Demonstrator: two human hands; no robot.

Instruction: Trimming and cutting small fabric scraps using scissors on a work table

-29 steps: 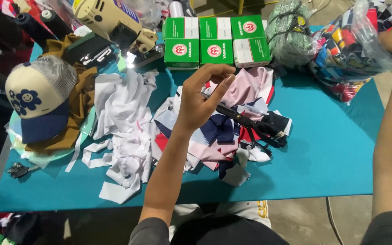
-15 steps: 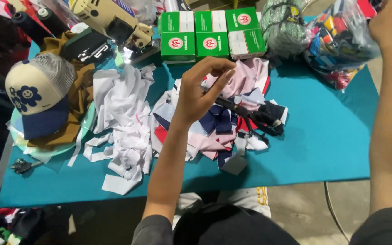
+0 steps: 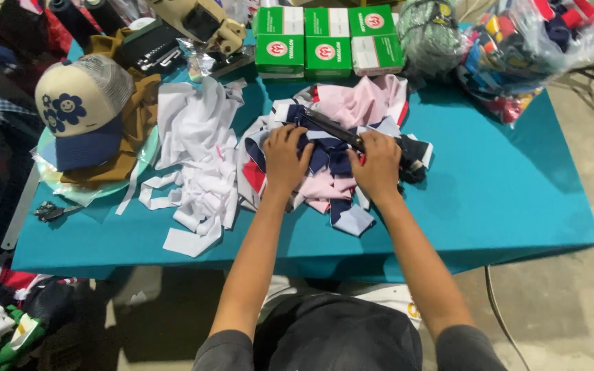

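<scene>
A heap of fabric scraps (image 3: pixel 342 182) in navy, pink, white and red lies in the middle of the teal table (image 3: pixel 510 199). My left hand (image 3: pixel 287 154) presses down on the heap's left part, fingers curled into the navy pieces. My right hand (image 3: pixel 377 163) rests on the right part, fingertips curled into the cloth and touching the black scissors (image 3: pixel 331 127), which lie slantwise across the heap between both hands. The scissors' dark handles (image 3: pixel 414 168) stick out just right of my right hand.
A heap of white fabric strips (image 3: pixel 197 158) lies left of the scraps. Farther left is a cream and navy cap (image 3: pixel 80 110) on brown cloth. At the back are green boxes (image 3: pixel 328 41), a beige machine (image 3: pixel 204 20) and a clear bag (image 3: pixel 531 41). Small black snips (image 3: pixel 49 211) lie near the front left edge.
My left hand has dropped from a raised pose onto the scraps. My right hand has come in from the right edge down onto the heap beside the scissors.
</scene>
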